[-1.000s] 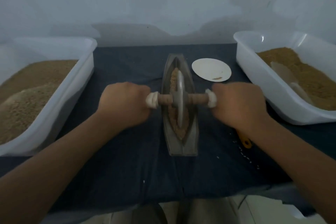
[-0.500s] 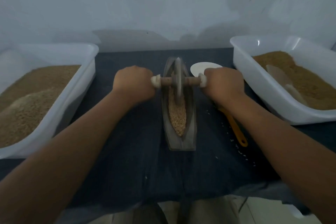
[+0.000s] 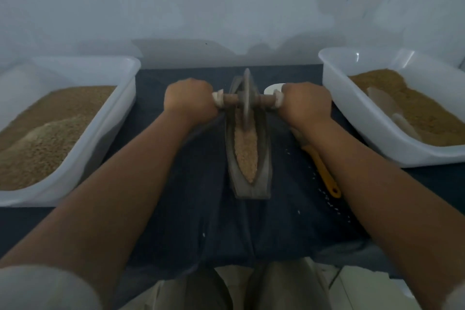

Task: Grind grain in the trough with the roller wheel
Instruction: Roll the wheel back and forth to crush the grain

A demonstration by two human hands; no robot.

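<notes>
Left hand (image 3: 190,100) fully closed, fingers wrapped tight round the left end of the wooden axle of the grey metal roller wheel (image 3: 247,98), knuckles up. Right hand (image 3: 305,103) likewise clenched in a fist round the right end of the axle. White wrapping on the axle just inside each fist.

Wheel upright on its edge at the far end of the long, boat-shaped grey trough (image 3: 264,158), disc down in the groove, axle crosswise above the rims. Pale brown crushed grain (image 3: 246,151) along the groove, from beneath the wheel to the near tip.

Left of the trough, well apart: white plastic tub (image 3: 100,138) with a tan granular heap (image 3: 50,128). Right of the trough: second white plastic tub (image 3: 352,118) with brown meal (image 3: 415,98) and a pale scoop (image 3: 382,106) partly buried in it. Just right of the trough's far end, behind the right hand: edge of a small white plate (image 3: 273,88). Right of the trough, partly under the right forearm: yellow-handled tool (image 3: 324,173), head hidden. Beneath the trough: dark blue cloth (image 3: 176,196), stray grains (image 3: 329,202) scattered to the trough's right.
</notes>
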